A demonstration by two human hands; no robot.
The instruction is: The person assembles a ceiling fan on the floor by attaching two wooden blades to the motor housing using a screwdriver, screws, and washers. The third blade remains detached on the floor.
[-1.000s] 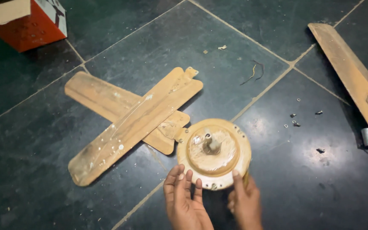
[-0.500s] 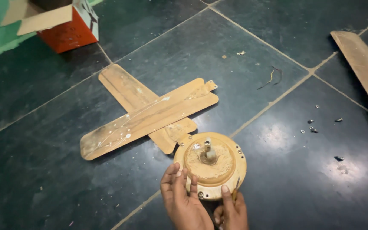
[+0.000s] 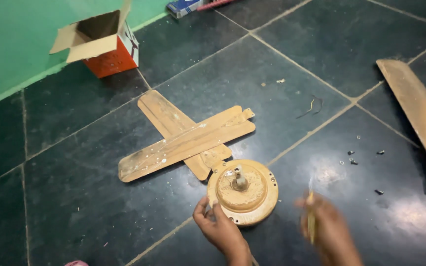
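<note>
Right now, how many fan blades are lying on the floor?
3. Two lie crossed left of the motor: one on top, one beneath. A third lies at the right edge, partly cut off.

Glossy dark stone floor tiles [image 3: 282, 34] reflect light, while the round tan metal fan motor housing [image 3: 243, 191] and flat tan fan blades [image 3: 186, 143] look matt, dusty and paint-speckled.

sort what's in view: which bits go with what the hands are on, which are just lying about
In hand: left hand on fan motor; right hand, blurred, with thin tool.

Lying about: crossed blades, third blade, screws, wire bits, open box.
</note>
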